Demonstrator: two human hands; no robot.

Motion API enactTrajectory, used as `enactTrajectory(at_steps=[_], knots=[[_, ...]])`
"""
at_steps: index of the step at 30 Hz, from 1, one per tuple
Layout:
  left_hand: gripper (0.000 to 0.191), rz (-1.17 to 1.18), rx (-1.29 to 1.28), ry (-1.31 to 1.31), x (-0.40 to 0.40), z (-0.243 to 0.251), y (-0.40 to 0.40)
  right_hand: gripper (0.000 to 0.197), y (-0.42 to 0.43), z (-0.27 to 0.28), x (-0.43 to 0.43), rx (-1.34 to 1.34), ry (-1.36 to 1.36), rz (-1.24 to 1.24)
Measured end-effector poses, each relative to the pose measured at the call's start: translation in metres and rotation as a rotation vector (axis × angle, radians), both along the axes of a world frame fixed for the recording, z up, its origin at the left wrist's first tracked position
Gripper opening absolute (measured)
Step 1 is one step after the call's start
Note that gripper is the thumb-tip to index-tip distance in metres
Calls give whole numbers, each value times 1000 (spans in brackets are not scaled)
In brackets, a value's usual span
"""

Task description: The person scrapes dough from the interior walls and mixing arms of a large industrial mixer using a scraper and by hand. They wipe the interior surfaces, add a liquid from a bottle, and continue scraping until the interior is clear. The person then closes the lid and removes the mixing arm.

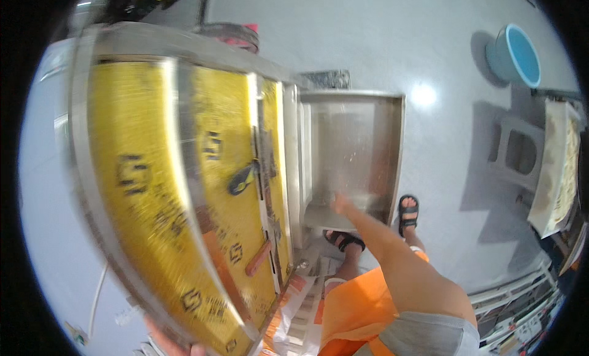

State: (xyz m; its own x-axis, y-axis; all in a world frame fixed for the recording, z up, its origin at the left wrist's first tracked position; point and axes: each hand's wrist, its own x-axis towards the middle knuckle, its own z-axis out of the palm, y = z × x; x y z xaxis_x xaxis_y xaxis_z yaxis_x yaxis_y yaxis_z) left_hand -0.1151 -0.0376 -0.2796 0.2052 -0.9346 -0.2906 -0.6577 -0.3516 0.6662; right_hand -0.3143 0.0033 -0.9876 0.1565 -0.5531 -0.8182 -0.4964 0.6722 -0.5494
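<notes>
A large metal-framed panel fills the left side, with yellow printed sheeting behind pale metal ribs. My left hand grips its outer edge at the bottom left, partly cut off by the picture's rim. A rectangular stainless steel compartment adjoins the panel on the right. Over the near end of the compartment is my right hand, blurred; its fingers and any contact cannot be made out. A black-and-yellow handle and a reddish-brown handle show against the panel.
A blue basin stands on the grey floor at the upper right. Below it are a white plastic stool and a long pale tray with contents. A white rack occupies the lower right. My sandalled feet flank the compartment's near corner.
</notes>
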Motion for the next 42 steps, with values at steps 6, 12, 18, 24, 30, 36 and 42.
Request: enactTrajectory(at_steps=[6,12,18,24,30,36,42], knots=[[92,-357,-107,-268,-5,11,-20,52,64,141,-64,-151,-130,590],[87,-284,-134,-273,-35,44,-31,47,-60,361,-110,-433,-139,259],[71,-55,-181,-239,-22,37,-25,39,-259,609,-79,-1346,-200,-199],[105,588,404,-299,60,-32,26,71,-376,715,-3,-1532,397,305],[123,506,514,-107,86,-60,-77,70,-406,707,12,-1383,623,398],[101,-75,-45,-109,-46,-67,-329,58,-414,699,12,-1449,611,398],[70,270,154,546,54,-131,-389,53,-419,705,11,-1389,592,400]])
